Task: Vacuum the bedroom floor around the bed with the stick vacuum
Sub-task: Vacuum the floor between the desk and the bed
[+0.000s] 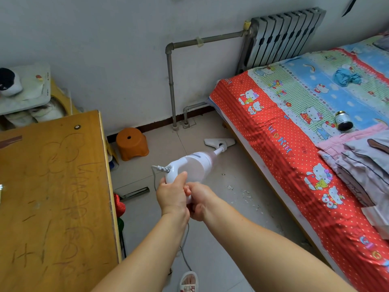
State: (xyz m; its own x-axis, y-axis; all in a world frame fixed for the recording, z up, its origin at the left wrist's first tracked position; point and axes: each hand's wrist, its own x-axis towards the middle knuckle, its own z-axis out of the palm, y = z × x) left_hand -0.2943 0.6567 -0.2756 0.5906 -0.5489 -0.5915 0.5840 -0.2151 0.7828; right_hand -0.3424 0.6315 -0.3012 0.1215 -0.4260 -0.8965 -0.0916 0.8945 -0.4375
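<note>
Pale wall (pixel 105 49), radiator (pixel 282 36), scribbled wooden desk (pixel 52 197) (tiled floor (pixel 221 260)).

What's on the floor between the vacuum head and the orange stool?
In the head view, bare tile lies between the vacuum head and the orange stool; the debris lies nearer the bed.

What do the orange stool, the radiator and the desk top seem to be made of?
Stool: likely moulded plastic, one smooth orange piece with rounded edges.
Radiator: likely cast metal, thick ribbed sections painted dull grey, joined to a metal pipe.
Desk top: wood or wood veneer, glossy yellow-brown with grain, scratched and scribbled.
</note>
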